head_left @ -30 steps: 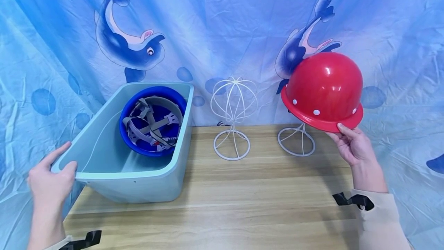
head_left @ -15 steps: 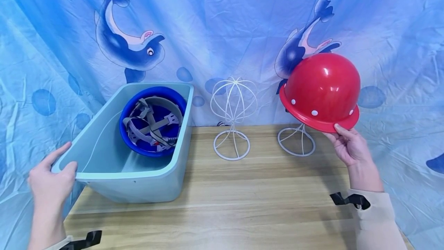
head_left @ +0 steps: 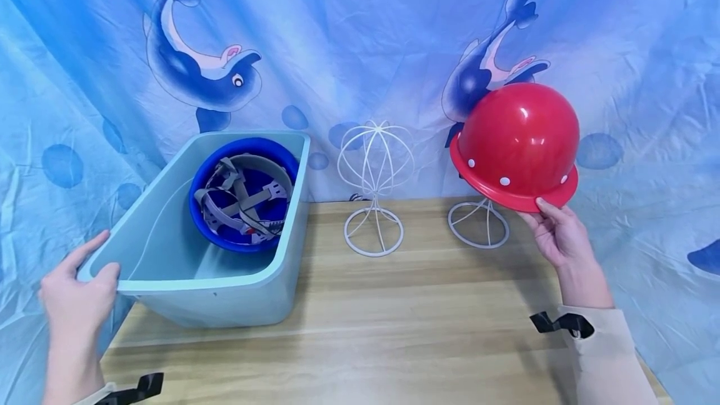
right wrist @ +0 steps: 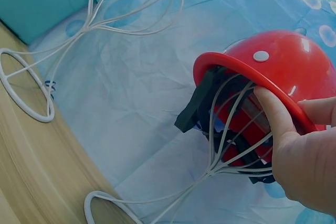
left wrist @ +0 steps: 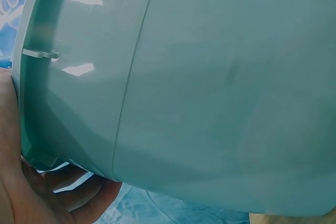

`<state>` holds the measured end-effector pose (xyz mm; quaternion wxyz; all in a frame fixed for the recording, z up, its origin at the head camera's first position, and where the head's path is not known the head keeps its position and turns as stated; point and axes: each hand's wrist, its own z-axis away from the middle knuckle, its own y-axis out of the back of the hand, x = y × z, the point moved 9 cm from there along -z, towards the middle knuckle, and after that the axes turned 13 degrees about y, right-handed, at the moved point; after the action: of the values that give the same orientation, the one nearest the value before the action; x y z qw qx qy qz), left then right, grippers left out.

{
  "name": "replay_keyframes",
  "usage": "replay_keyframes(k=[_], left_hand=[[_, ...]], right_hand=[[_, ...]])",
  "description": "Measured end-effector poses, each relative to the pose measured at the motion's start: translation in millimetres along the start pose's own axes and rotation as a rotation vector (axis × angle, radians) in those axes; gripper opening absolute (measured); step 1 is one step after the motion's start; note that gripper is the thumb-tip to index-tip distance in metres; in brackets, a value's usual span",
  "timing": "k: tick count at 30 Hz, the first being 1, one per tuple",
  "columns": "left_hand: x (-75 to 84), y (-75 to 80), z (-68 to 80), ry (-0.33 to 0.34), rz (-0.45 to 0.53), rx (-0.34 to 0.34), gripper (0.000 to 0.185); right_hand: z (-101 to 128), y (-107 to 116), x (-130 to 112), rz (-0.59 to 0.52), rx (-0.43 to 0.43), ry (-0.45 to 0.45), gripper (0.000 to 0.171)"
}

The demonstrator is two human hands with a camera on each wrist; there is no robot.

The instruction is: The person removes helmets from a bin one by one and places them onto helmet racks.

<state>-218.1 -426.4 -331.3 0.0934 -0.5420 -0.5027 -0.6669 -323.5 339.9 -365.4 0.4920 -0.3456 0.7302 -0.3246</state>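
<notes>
Two bare hands and forearms enter from the bottom of the head view, the left hand (head_left: 79, 295) at the lower left, the right hand (head_left: 557, 236) at the lower right. No rings or gloves show on either hand. A loose cream-beige sleeve (head_left: 610, 361) covers the right forearm, ending in a plain cuff below the wrist. A black strap (head_left: 562, 322) juts from that cuff, probably part of the wrist camera mount. A matching black strap (head_left: 130, 388) sits at the left wrist, beside a sliver of pale sleeve (head_left: 95, 395)
</notes>
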Motion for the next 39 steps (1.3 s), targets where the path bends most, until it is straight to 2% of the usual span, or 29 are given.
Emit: replay_keyframes(k=[5,10,18,23,30,35,39], left_hand=[[2.1,2.3,1.1,-0.014,0.011,0.039,0.051],[2.5,2.0,1.0,-0.007,0.011,0.026,0.051],[-2.2,0.6,0.0,0.005,0.019,0.020,0.053],[-0.4,0.9,-0.7,-0.015,0.014,0.033,0.053],[-5.1,1.1,-2.4,0.007,0.013,0.025,0.054],[-3.7,1.2,-2.5,0.015,0.003,0.033,0.053],[-0.9,-1.5,-2.3,-0.008,0.005,0.028,0.054]], right_hand=[[-1.2,-0.5,0.0,-0.025,0.002,-0.014,0.047],[-0.4,0.2,0.7,-0.030,-0.013,-0.033,0.045],[0.8,3.0,3.4,0.028,0.023,-0.020,0.041],[1.2,2.0,2.5,0.057,0.033,-0.006,0.038],[0.5,2.0,4.8,0.126,0.059,-0.017,0.037],[1.7,1.4,5.3,0.154,0.057,-0.014,0.033],[6.6,-0.3,7.5,0.206,0.025,-0.025,0.029]])
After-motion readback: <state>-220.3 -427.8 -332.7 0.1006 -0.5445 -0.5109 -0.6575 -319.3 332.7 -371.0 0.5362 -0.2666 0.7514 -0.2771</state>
